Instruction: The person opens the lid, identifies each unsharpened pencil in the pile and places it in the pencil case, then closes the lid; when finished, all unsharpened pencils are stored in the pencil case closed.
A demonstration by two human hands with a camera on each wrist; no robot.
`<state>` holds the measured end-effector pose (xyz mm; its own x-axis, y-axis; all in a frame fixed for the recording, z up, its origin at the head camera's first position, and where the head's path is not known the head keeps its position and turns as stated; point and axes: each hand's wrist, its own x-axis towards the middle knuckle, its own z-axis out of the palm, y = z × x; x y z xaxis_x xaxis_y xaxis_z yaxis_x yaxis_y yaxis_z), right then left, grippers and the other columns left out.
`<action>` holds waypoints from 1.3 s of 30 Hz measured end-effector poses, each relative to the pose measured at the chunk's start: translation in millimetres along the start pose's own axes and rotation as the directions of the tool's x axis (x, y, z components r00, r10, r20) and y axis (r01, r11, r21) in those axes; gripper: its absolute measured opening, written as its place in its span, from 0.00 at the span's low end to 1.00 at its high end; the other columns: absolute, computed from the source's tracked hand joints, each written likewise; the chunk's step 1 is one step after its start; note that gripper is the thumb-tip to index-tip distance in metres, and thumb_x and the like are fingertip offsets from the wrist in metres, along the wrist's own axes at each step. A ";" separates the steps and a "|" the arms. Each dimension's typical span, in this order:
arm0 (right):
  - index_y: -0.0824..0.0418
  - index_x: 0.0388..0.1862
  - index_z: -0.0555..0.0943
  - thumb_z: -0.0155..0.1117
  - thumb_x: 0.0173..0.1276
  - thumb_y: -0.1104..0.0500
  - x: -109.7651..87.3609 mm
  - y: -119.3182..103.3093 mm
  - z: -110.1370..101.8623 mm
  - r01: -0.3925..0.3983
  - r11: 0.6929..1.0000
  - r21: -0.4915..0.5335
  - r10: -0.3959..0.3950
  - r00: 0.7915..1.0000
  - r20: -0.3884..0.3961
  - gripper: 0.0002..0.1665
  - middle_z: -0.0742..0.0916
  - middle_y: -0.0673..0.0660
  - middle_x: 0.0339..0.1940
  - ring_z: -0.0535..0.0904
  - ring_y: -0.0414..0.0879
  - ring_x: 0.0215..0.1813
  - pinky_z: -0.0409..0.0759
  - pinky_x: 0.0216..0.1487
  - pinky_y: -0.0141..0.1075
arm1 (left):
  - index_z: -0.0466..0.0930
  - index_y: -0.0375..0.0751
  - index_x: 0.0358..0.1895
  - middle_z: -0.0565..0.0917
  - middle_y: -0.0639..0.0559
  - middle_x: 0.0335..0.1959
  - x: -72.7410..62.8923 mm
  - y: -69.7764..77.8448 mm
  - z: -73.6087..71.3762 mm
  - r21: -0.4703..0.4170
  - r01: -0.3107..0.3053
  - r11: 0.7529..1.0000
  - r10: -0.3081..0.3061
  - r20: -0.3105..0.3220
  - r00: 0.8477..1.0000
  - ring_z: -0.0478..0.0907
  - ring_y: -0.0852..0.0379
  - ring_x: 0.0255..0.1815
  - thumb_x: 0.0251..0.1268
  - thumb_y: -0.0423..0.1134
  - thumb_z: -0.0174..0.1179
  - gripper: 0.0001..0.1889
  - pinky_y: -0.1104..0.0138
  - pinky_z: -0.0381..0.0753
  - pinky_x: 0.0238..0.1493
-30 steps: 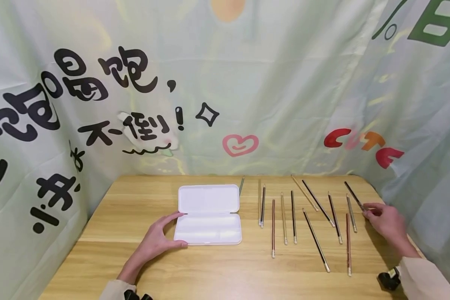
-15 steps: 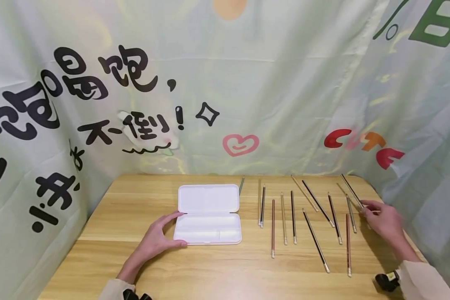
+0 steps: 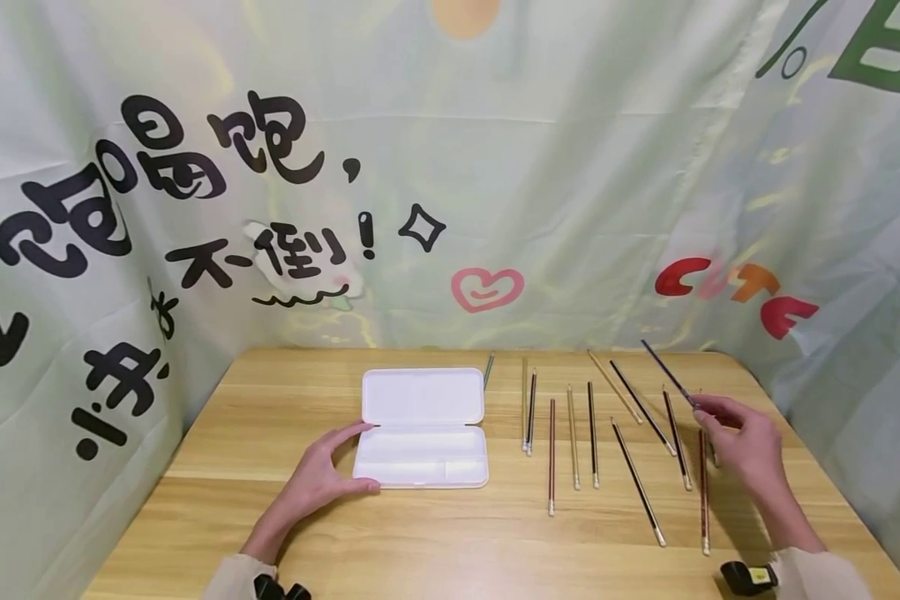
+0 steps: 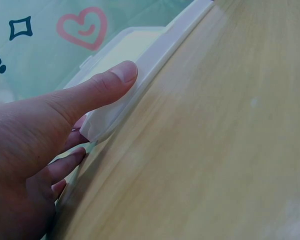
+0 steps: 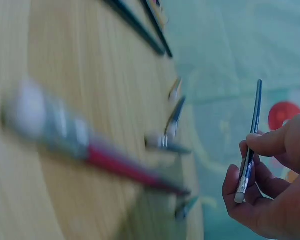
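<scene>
A white plastic pencil case (image 3: 423, 397) lies with its lid folded back on the wooden table; no pencils show in its compartments. My left hand (image 3: 315, 477) holds the case at its left end, the thumb (image 4: 110, 87) against the front wall and a finger near the hinge. At the right, my right hand (image 3: 746, 442) pinches a dark pencil (image 3: 667, 372) above the table. In the right wrist view this pencil (image 5: 256, 110) stands tilted between thumb and fingers, its white eraser end toward the palm. A red pencil (image 3: 704, 500) lies just left of that hand.
Several pencils are spread right of the case, among them a black one (image 3: 637, 482), a red one (image 3: 552, 458) and a natural wood one (image 3: 573, 437). A green pencil (image 3: 489, 371) lies partly behind the lid. A printed curtain (image 3: 570, 183) surrounds the table (image 3: 495, 554).
My right hand has moved left with the dark pencil, lifting it off the table and over the other pencils. The left hand and the case have stayed in place.
</scene>
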<state>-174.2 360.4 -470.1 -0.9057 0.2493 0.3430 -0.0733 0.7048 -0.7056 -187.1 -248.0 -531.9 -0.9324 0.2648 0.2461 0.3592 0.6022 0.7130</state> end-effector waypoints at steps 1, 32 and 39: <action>0.69 0.51 0.87 0.69 0.72 0.61 -1.5 -4.5 2.3 0.002 1.000 0.023 -0.002 1.000 -0.007 0.14 0.84 0.31 0.34 0.73 0.20 0.36 0.74 0.29 0.21 | 0.79 0.53 0.68 0.78 0.47 0.68 0.5 0.3 0.0 -0.001 -0.002 1.000 0.002 0.001 1.000 0.75 0.38 0.67 0.39 0.60 0.83 0.46 0.36 0.70 0.65; 0.63 0.42 0.90 0.72 0.68 0.66 -21.6 -97.6 81.5 0.111 0.963 0.246 -0.147 0.980 0.133 0.05 0.89 0.57 0.36 0.80 0.34 0.37 0.80 0.35 0.25 | 0.79 0.55 0.68 0.78 0.45 0.69 -1.3 0.7 0.9 -0.001 0.005 1.000 -0.005 0.001 1.000 0.74 0.37 0.66 0.40 0.60 0.83 0.46 0.36 0.70 0.65; 0.63 0.40 0.90 0.72 0.67 0.67 -22.7 -114.4 102.8 0.132 0.942 0.308 -0.193 0.966 0.175 0.05 0.89 0.55 0.34 0.80 0.41 0.35 0.80 0.32 0.29 | 0.79 0.53 0.68 0.78 0.45 0.68 0.2 1.0 1.6 -0.010 -0.013 1.000 0.013 -0.007 1.000 0.75 0.37 0.66 0.40 0.59 0.84 0.45 0.36 0.70 0.64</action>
<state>-188.1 205.8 -460.9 -0.9333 -0.0112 0.3590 -0.3176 0.4924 -0.8103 -186.8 -246.1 -532.2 -0.9280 0.2671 0.2598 0.3707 0.5912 0.7163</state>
